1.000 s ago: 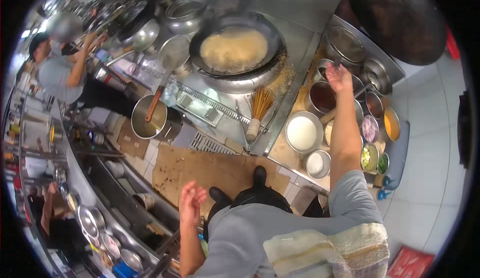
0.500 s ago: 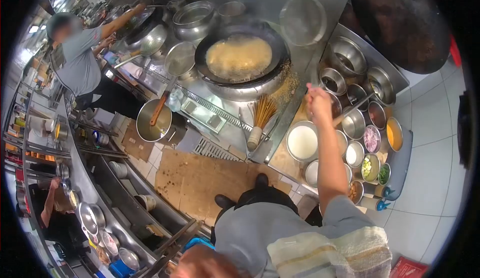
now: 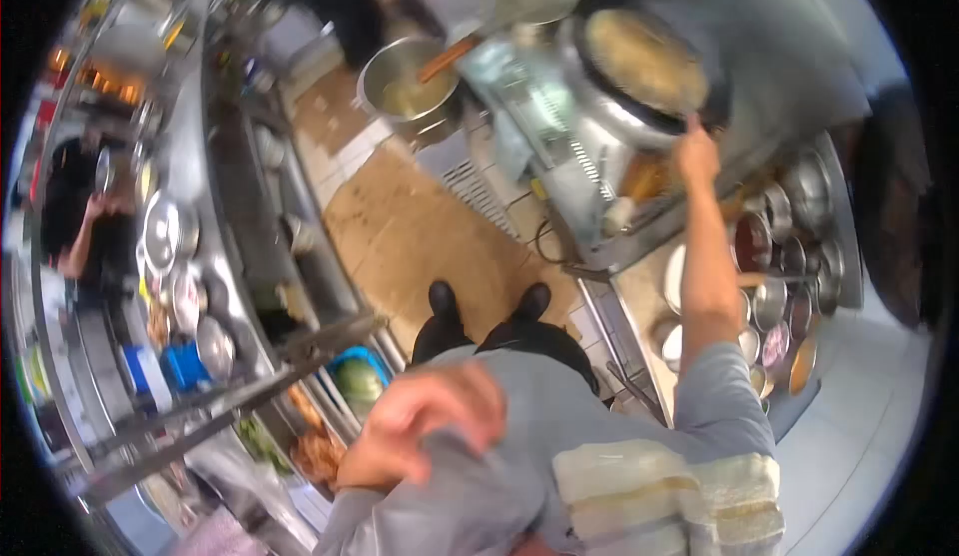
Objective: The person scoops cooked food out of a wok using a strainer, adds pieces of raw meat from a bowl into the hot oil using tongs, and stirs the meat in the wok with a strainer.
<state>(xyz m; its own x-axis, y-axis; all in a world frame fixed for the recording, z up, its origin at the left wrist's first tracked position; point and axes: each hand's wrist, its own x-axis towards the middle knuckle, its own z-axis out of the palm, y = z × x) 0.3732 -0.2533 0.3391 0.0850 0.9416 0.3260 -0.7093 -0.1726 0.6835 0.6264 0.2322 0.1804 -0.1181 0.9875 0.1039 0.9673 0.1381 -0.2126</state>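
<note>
My right hand is closed at the near right rim of the wok. A thin pale tip shows beyond its fingers, too blurred to name. Cloudy yellowish liquid fills the wok's middle. My left hand is in front of my chest, smeared by motion, its fingers curved and the thumb apart, with nothing visible in it. A bamboo brush lies on the stove edge below my right hand.
A steel pot of liquid with a wooden handle across it stands left of the stove. Several bowls of ingredients crowd the right counter. Shelving and a counter with metal bowls line the left. Another person's arm shows there.
My view has swung left, so the stove appears farther right. My right hand has gone from above the ingredient bowls to the wok's rim. My left hand has come up into fuller view.
</note>
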